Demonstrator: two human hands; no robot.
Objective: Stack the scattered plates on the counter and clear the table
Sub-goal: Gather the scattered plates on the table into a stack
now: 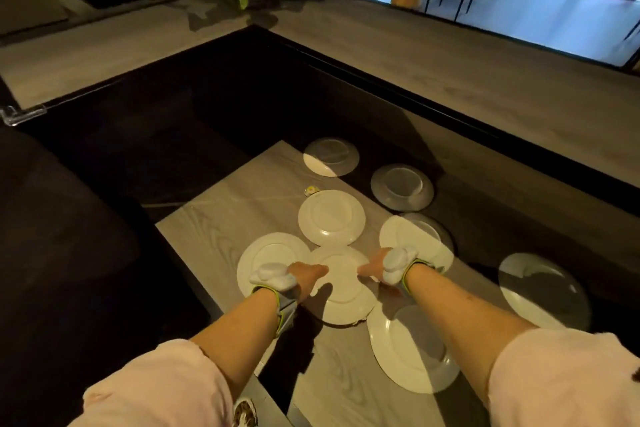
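Head view, left hand and right hand gripping flat, face-up centre plate at opposite rims

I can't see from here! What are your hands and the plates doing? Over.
Both hands, left hand and right hand, on centre plate. Grip unclear. Other plates unstacked, including far plate. Nothing blocking.

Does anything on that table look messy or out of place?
Yes. White plates lie scattered, not stacked; the centre plate, touched by both hands, overlaps its neighbours. A small yellow-and-white scrap sits beside another plate. Nothing looks broken or spilled.
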